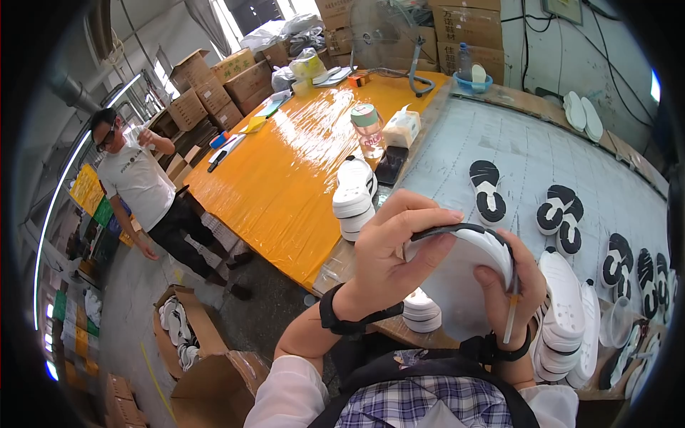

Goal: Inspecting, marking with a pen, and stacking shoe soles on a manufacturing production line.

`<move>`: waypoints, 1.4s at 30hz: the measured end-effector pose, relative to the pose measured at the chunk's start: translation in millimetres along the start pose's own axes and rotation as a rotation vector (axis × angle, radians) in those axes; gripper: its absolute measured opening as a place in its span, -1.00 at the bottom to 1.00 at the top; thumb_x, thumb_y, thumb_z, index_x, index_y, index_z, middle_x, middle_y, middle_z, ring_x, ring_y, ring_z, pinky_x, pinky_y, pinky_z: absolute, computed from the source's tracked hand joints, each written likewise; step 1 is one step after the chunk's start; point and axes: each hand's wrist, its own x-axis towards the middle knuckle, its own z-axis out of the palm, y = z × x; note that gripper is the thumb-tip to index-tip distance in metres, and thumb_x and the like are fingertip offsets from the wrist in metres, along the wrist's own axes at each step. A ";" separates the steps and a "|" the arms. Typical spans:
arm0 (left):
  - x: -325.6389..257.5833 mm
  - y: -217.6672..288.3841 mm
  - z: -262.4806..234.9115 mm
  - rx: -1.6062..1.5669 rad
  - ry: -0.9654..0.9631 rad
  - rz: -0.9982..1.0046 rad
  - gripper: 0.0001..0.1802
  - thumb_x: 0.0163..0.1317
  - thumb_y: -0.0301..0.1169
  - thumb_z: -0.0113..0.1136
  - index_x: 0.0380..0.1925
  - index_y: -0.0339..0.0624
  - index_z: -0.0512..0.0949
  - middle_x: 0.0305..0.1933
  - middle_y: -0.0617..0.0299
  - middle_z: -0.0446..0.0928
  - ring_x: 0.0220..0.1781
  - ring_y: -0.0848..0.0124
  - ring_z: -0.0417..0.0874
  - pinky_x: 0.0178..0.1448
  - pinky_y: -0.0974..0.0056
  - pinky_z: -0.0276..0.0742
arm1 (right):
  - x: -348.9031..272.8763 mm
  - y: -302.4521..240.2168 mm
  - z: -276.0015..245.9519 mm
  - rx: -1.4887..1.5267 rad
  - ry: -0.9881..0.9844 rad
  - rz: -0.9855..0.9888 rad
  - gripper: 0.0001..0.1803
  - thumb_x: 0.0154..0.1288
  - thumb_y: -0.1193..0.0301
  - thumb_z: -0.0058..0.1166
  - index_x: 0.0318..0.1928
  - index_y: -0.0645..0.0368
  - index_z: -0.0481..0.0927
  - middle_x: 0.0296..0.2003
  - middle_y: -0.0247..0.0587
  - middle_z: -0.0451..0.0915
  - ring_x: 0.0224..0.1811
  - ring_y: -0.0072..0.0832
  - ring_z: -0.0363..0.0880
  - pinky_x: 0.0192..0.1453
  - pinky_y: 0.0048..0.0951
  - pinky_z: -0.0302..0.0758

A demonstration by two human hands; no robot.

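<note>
Held up in front of me is a white and black shoe sole, bent into a curve. My left hand is closed on its left end, thumb beneath and fingers over the black edge. My right hand grips the other end. A thin stick with an orange part also sticks out of the right hand; its tip is hidden, so I cannot tell its kind. Just right of that hand stands a stack of white soles. Below the left hand is a smaller white stack.
Black and white outsoles lie spread over the grey tabletop. A clear cup stands at the right. Left of the grey top are another white sole stack, a phone and an orange table. A person stands beyond.
</note>
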 end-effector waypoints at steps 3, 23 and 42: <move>1.5 3.6 1.7 0.044 0.019 -0.013 -0.75 -0.01 -0.62 0.19 -0.25 -0.30 0.54 -0.31 0.17 0.46 -0.36 0.47 0.48 -0.33 0.46 0.40 | 0.4 -1.6 -1.2 0.066 -0.009 0.038 -0.54 -0.04 0.42 0.29 -0.10 0.33 0.49 -0.35 -0.09 0.59 -0.37 -0.42 0.59 -0.28 -0.55 0.47; 2.6 29.5 12.2 -0.084 0.006 -0.150 -0.79 0.23 -0.38 0.03 -0.33 -0.33 0.56 -0.34 0.16 0.44 -0.39 0.52 0.42 -0.34 0.49 0.31 | -8.9 -5.4 -20.5 -0.001 -0.042 0.040 -0.55 -0.05 0.45 0.27 -0.11 0.33 0.46 -0.38 -0.08 0.58 -0.39 -0.42 0.57 -0.30 -0.55 0.46; 12.2 16.6 17.5 -0.789 -0.078 -0.719 -0.55 0.37 -0.26 -0.18 0.09 -0.41 0.33 0.04 0.08 0.44 0.04 0.41 0.44 0.16 0.34 0.30 | 1.5 7.1 -26.1 0.715 0.002 0.650 -0.55 0.08 0.42 0.11 0.01 0.32 0.41 -0.26 -0.15 0.55 -0.27 -0.51 0.55 -0.19 -0.55 0.48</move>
